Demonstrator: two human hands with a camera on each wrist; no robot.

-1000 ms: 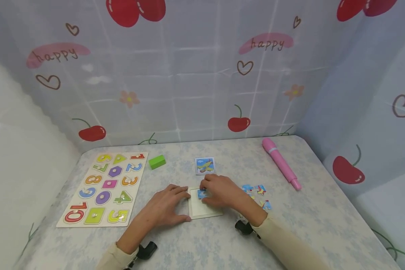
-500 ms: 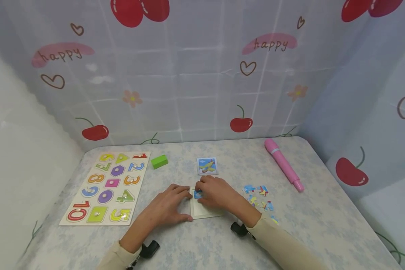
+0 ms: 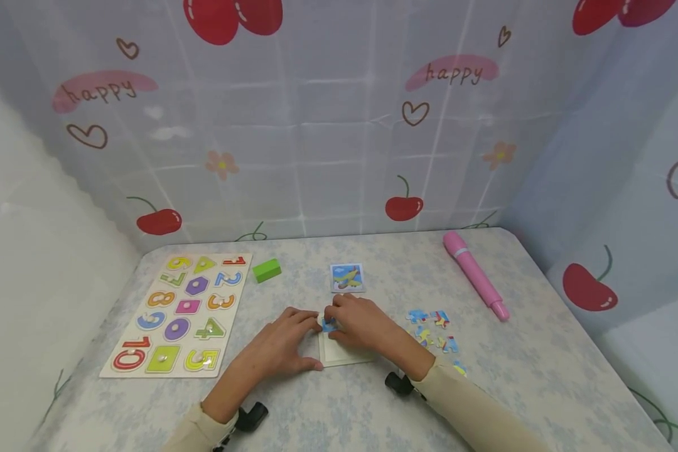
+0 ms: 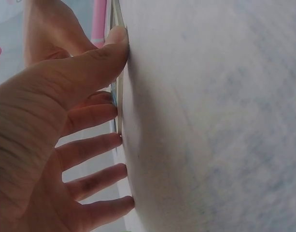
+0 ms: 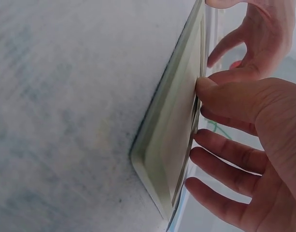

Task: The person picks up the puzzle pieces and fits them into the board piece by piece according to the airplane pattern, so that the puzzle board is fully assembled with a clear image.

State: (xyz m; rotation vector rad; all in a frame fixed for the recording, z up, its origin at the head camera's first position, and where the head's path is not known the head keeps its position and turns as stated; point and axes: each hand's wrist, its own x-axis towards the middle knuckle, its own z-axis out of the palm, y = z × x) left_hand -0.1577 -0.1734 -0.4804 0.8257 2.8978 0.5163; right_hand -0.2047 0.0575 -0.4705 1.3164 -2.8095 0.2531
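Cream tray (image 3: 339, 355): blue piece (image 3: 328, 326) at corner
Right hand (image 3: 363, 324): pinches it
Left hand (image 3: 281, 344): fingers apart, touching tray
Table (image 3: 322, 417): pale, mottled

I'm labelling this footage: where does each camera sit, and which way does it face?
Head: worn on the head, facing forward and down at the table; left hand, right hand and sleeves show.
Left wrist: worn there, facing its hand; right hand partly shows.
Right wrist: worn there, facing its hand; left hand partly shows.
Both wrist views share the tray.
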